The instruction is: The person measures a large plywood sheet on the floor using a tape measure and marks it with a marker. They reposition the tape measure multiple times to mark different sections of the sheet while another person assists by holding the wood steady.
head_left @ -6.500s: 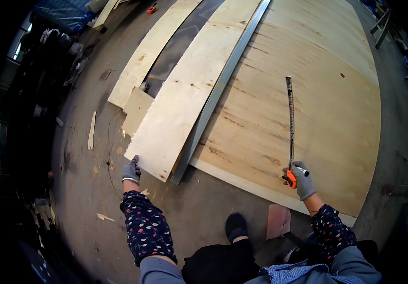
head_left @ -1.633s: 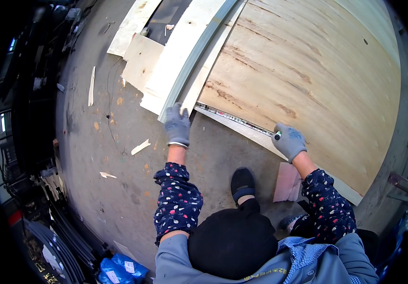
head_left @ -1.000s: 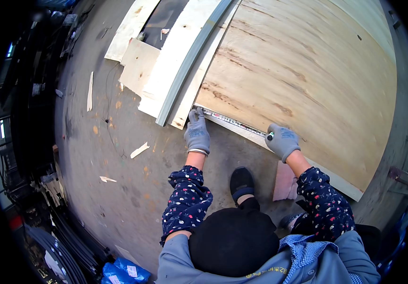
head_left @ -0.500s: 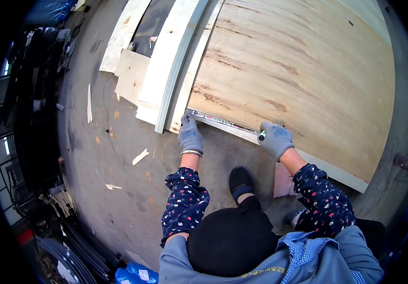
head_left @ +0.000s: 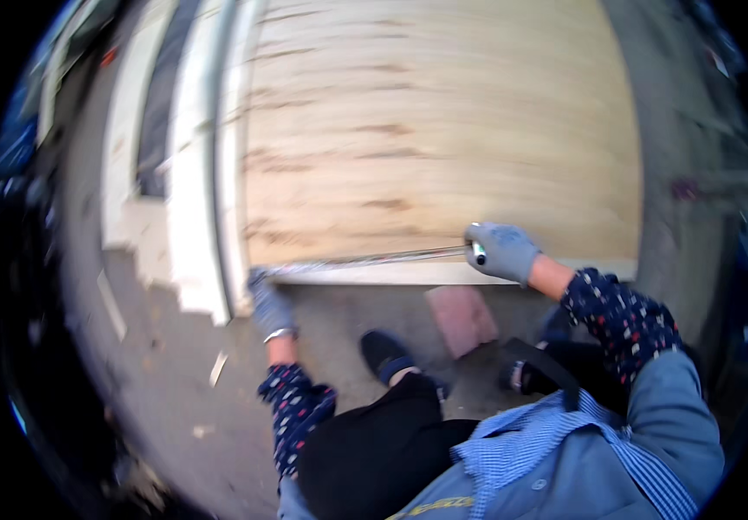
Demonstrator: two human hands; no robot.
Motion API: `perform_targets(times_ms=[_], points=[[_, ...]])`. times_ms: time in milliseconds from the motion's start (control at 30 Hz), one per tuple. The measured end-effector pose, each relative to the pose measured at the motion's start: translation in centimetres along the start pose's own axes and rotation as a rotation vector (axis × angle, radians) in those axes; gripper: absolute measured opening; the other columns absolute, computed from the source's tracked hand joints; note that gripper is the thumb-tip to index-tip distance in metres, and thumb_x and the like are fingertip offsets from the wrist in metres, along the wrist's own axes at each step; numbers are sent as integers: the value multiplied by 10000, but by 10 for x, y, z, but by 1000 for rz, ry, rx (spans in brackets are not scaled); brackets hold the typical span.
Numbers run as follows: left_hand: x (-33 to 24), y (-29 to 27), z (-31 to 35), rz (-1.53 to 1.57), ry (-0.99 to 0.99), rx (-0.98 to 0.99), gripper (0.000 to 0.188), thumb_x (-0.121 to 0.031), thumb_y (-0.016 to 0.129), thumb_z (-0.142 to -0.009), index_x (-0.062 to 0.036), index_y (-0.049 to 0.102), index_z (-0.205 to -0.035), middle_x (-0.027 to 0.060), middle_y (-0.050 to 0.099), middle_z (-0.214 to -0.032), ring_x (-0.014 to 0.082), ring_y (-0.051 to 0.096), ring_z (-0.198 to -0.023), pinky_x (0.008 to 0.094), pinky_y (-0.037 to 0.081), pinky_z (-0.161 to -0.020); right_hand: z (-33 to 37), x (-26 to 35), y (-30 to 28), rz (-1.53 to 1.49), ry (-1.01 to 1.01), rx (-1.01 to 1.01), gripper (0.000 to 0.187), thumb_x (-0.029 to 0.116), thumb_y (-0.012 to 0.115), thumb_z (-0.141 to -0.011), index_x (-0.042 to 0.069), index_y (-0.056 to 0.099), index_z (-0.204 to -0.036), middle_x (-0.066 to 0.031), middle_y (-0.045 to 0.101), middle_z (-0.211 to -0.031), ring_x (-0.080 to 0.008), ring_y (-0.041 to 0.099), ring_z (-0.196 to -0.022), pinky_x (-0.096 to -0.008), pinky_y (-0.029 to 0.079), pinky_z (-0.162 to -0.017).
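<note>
A tape measure blade (head_left: 365,259) runs along the near edge of a large plywood sheet (head_left: 443,139). At the sheet's near left corner, my left hand (head_left: 272,305), in a grey glove, pinches the blade's end; motion blurs its fingertips. My right hand (head_left: 506,251), gloved too, is closed around the tape measure case (head_left: 478,252), of which only a small dark and green part shows. That hand is over the near edge, right of the middle. The blade rises slightly off the wood toward the case.
Left of the sheet lie pale wooden strips (head_left: 190,208) and a long grey-green bar (head_left: 218,165). A pinkish piece (head_left: 461,319) rests on the floor near my shoes (head_left: 384,354). Wood scraps (head_left: 218,368) are scattered at left. Dark blurred objects line the left rim.
My right hand has moved right, away from my left hand, and a longer stretch of blade shows. My left hand stays at the corner. The whole view has turned and blurred.
</note>
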State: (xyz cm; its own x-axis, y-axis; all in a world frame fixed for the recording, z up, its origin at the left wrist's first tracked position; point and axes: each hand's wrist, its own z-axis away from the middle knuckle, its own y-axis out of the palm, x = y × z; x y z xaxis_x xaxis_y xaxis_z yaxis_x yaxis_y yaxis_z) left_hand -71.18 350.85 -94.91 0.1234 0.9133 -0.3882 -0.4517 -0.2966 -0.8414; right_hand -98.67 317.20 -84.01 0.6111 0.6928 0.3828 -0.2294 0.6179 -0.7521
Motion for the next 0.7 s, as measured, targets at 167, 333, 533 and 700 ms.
perform_targets(times_ms=[167, 333, 533, 700], points=[[66, 0, -19, -302, 166, -138, 629, 88, 386, -802, -39, 333, -1415, 166, 362, -1402, 338, 409, -1259, 354, 353, -1062, 46, -184, 41, -48, 79, 71, 233, 302, 576, -822, 128, 623, -971, -159, 662, -904, -342, 631, -859, -431, 492, -744], [107, 7, -55, -551, 306, -164, 640, 8, 510, -845, -73, 287, -1440, 223, 345, -1383, 389, 429, -1233, 409, 392, -1012, 136, -318, 66, 40, 343, 104, 208, 309, 599, -813, 145, 632, -936, -127, 667, -907, -329, 632, -866, -427, 487, -740], [106, -5, -53, -643, 181, -52, 673, 0, 576, -822, -77, 314, -1437, 241, 411, -1307, 389, 470, -1175, 410, 409, -952, 204, -379, 103, -5, 438, 72, 186, 280, 596, -816, 154, 614, -952, -101, 653, -934, -317, 619, -882, -424, 482, -739], [104, -16, -70, -712, 294, 17, 689, 32, 588, -760, -29, 359, -1408, 272, 462, -1226, 398, 481, -1133, 408, 399, -969, 229, -403, 148, -9, 492, 5, 178, 286, 593, -827, 169, 609, -960, -100, 650, -922, -321, 615, -875, -420, 485, -742]])
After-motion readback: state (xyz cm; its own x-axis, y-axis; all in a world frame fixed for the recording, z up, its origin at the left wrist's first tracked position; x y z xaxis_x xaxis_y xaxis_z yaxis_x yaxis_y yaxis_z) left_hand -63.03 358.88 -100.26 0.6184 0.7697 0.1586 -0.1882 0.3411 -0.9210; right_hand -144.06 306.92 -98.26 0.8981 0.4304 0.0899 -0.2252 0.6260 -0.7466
